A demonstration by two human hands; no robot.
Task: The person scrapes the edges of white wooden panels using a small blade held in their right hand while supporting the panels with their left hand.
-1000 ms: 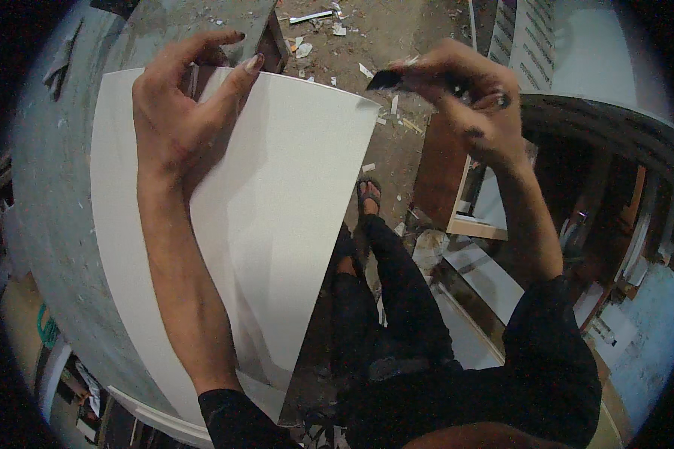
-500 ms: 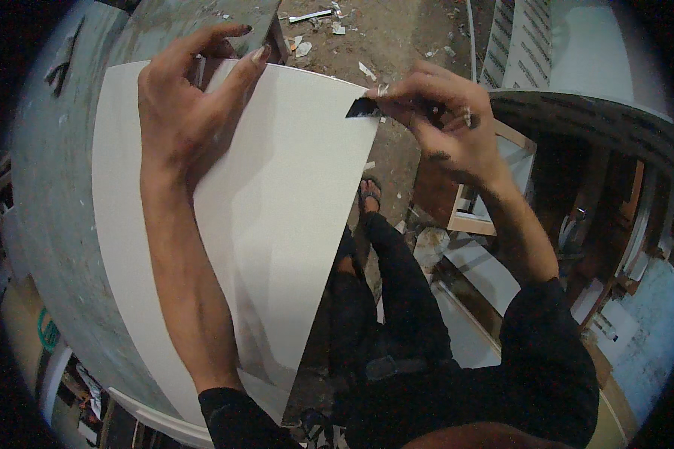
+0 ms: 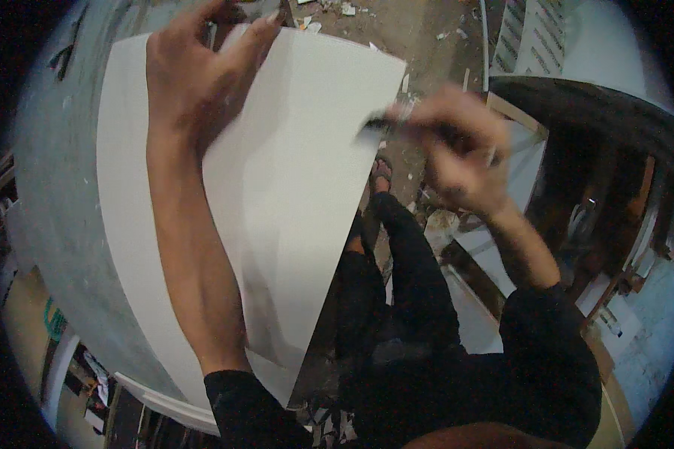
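A large white board [image 3: 299, 187] lies over the left and middle of the view. My left hand [image 3: 202, 75] is at its far edge, thumb and fingers curled around that edge, with the forearm stretched along the board. The fingertips partly leave the top of the picture. My right hand [image 3: 460, 146], smeared by motion, is closed in a pinch around a dark cutter blade [image 3: 372, 126]. That blade is at the board's right edge, short of the far right corner; whether it touches the board I cannot tell.
Beneath the board is a grey-green worktable [image 3: 60, 194]. To the right stands an open wooden cabinet frame [image 3: 524, 120] with dark compartments, and white panels [image 3: 479, 258] lie low beside my legs. Scraps litter the floor [image 3: 419, 45]. A pale blue surface [image 3: 644, 322] is at far right.
My right hand with the blade has moved from the far right corner nearer along the board's right edge. My left hand keeps its hold; the whole view has shifted slightly.
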